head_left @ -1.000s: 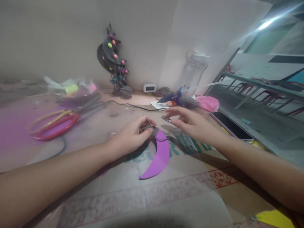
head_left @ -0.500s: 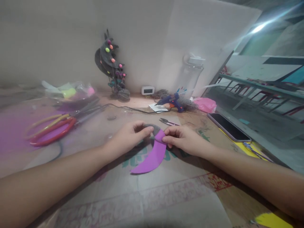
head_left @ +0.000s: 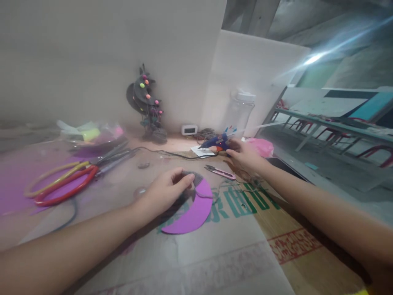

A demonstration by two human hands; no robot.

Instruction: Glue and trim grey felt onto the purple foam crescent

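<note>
My left hand [head_left: 172, 186] pinches the grey yarn-wrapped upper end of a purple crescent cutout [head_left: 196, 213] between thumb and fingers. A loose grey strand runs across the purple part. At the back right, my right hand [head_left: 244, 155] has its fingers around the handle of a dark blue glue gun [head_left: 216, 141]. The gun still lies with its nozzle over a small white paper [head_left: 201, 151]. Thread snips [head_left: 221, 172] with pink handles rest between the two hands.
Red-and-yellow-handled scissors [head_left: 67, 184] lie at left, near a plastic bag [head_left: 92, 133]. A decorated grey crescent ornament [head_left: 144, 98], a small white clock [head_left: 189, 130] and a clear bottle [head_left: 241, 110] stand by the back panel. A phone [head_left: 287, 169] lies behind my right forearm.
My right hand has let go of the crescent and moved back and right to the glue gun. My left hand keeps its pinch on the crescent. The view has tilted up slightly.
</note>
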